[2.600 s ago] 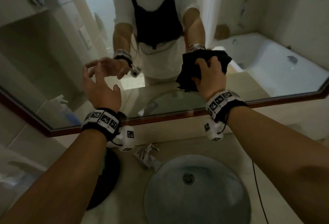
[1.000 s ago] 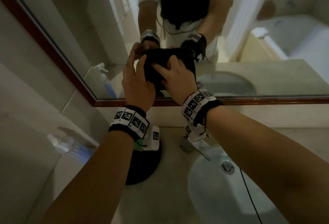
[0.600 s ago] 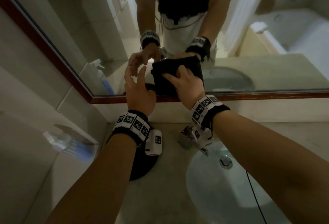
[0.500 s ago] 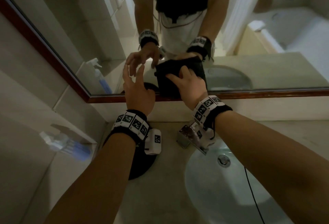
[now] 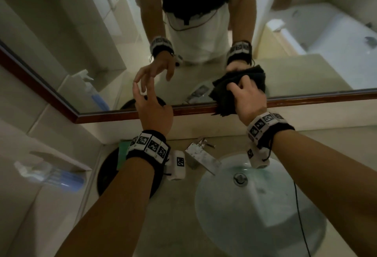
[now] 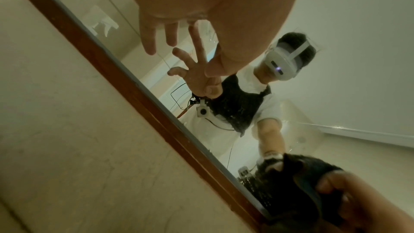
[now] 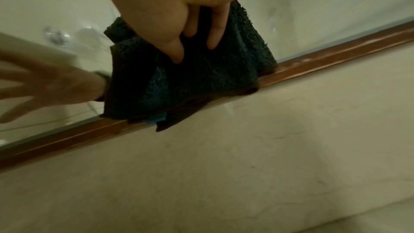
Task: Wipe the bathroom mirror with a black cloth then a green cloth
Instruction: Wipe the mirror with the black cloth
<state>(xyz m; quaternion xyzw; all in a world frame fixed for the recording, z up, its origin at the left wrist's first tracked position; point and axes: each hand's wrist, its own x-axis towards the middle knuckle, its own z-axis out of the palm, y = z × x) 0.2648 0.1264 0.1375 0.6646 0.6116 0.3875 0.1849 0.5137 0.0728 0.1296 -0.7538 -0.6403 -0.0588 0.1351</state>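
Note:
The black cloth (image 5: 223, 95) is bunched against the lower part of the mirror (image 5: 306, 69), overlapping its brown wooden frame (image 5: 122, 115). My right hand (image 5: 250, 99) grips the cloth and presses it to the glass; the right wrist view shows its fingers (image 7: 215, 29) laid into the black cloth (image 7: 212, 81). My left hand (image 5: 151, 105) hovers close to the glass left of the cloth, fingers spread, holding nothing. Its spread fingers (image 6: 171, 33) show in the left wrist view too. A corner of the green cloth (image 5: 123, 152) lies on a black round tray (image 5: 106, 177) under my left wrist.
A chrome faucet (image 5: 201, 155) and a round basin (image 5: 255, 216) sit below the mirror on the beige counter. A spray bottle (image 5: 51, 175) shows blurred at the left wall. A thin cable (image 5: 299, 212) runs down from my right wrist.
My left hand let go of the black cloth and spread its fingers. My right hand slid the cloth to the right along the mirror's bottom edge.

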